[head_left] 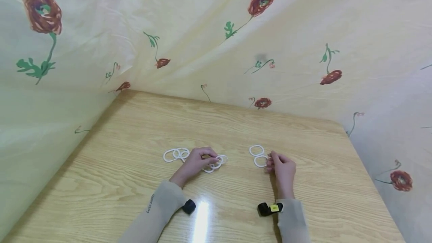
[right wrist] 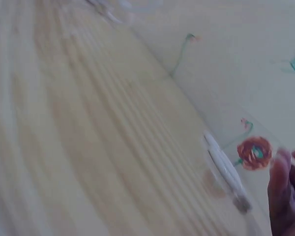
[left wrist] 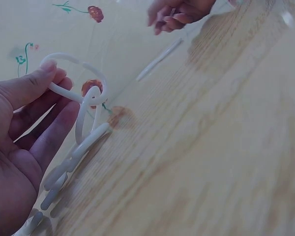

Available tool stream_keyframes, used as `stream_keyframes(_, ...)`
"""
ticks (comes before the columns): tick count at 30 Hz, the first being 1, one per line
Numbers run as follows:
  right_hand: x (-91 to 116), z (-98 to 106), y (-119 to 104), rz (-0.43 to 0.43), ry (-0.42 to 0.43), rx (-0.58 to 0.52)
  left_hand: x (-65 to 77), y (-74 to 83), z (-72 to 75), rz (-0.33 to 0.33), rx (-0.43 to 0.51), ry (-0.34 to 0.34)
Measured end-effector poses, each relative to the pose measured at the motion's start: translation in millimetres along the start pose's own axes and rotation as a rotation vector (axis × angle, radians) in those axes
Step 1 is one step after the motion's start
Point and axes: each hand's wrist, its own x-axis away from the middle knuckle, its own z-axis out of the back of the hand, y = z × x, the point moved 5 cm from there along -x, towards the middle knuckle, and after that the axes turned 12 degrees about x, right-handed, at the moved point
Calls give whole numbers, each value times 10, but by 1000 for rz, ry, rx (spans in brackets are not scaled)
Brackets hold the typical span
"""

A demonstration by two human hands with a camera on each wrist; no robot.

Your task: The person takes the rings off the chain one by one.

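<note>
My left hand [head_left: 200, 158] pinches a white plastic ring link [left wrist: 69, 93] between thumb and fingertips, raised off the table. A second link hangs from it, hooked to a chain of white links [head_left: 168, 161] that lies on the table under and left of this hand. My right hand [head_left: 282, 166] is at two separate white links, its fingers loosely bent. One of these, the far link [head_left: 256, 145], lies flat; the near link [head_left: 254, 161] is right at the fingertips. In the left wrist view, the right fingers hang above the lying link, apart from it.
The wooden table [head_left: 141, 123] carries all the links. A cream sheet with red flowers [head_left: 202, 48] stands along its back and sides. Black wrist cameras [head_left: 189, 206] are on both wrists. A bright light reflection [head_left: 201, 220] lies on the near part of the table.
</note>
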Motion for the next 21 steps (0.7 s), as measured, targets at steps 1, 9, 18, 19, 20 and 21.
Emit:
stream_keyframes(1, 21, -50, -21, 19, -32, -8, 0, 0, 1, 0, 2, 0)
stream_keyframes(9, 245, -521, -97, 78, -451, -26, 5, -6, 3, 12, 8, 0)
stream_keyframes(18, 356, -721, -55, 108, -677, 110, -6, 1, 2, 20, -10, 2)
stream_keyframes(19, 363, -729, -59, 110, -684, 120, -5, 3, 4, 20, -15, 3)
stream_keyframes(20, 370, -735, -64, 113, -689, 131, -5, 2, 4, 20, -16, 2)
stream_keyframes(21, 378, -742, -71, 116, -697, 138, -5, 0, 5, 22, -17, 4)
